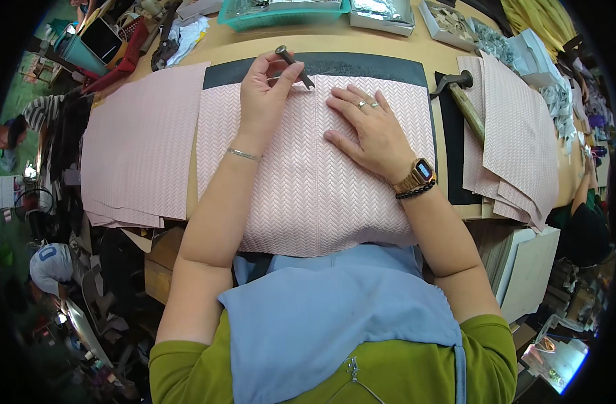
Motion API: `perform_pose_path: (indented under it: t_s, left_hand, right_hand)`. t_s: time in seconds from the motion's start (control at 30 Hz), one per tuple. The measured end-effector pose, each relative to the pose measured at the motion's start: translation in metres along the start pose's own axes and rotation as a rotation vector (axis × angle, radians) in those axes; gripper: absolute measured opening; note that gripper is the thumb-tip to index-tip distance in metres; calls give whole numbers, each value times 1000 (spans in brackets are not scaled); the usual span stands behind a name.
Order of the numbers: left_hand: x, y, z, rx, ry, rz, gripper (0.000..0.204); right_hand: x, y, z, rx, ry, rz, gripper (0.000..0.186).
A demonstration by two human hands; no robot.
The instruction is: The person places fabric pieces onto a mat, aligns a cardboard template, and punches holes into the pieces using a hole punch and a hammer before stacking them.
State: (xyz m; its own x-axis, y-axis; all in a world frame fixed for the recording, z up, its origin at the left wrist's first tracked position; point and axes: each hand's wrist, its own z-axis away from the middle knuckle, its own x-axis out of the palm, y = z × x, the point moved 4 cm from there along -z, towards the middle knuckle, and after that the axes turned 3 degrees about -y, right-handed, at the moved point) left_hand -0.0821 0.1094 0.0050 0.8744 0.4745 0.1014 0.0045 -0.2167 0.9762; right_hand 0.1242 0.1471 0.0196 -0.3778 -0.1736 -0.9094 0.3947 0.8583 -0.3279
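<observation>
Table: tan wood is spreading across the upper frame, mostly hidden under materials (254, 42).
Centre panel: pink herringbone-textured sheet (281, 182) is lying mid-frame, a seam running down its middle; its lower edge is drooping toward a blue apron.
Left stack: matching pink sheets (143, 141) are fanning out at left.
Right stack: more pink sheets (520, 128) are lying at right.
Mat: a dark board (368, 65) is showing above the panel, the rest being covered.
Teal tray: top centre, holding a pale box and greyish pieces too unclear to name; the upper edge is cutting it off (281, 23).
Right hand: resting palm down on the panel, fingers slightly apart, gripping nothing (370, 128).
Left hand: clamping its fingers around the punch, upper centre (271, 77).
Hammer: lying upper right, wooden handle angling across the right stack's edge (467, 111).
White boxes: top right, one containing silvery pieces (386, 29), another tan pieces (449, 40).
Punch: metal rod is slanting toward the seam; whether its tip is touching is hard to tell (296, 69).
</observation>
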Motion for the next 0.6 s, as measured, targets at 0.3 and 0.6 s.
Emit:
perform_pose_path:
  t_s: [0.3, 0.6]
  left_hand:
    - [0, 1, 0, -23, -46, -105, 26]
    - [-9, -1, -5, -97, -103, -131, 32]
  right_hand:
    - [-3, 2, -1, 24, 2, -52, 44]
    - [-1, -1, -2, 2, -37, 31, 52]
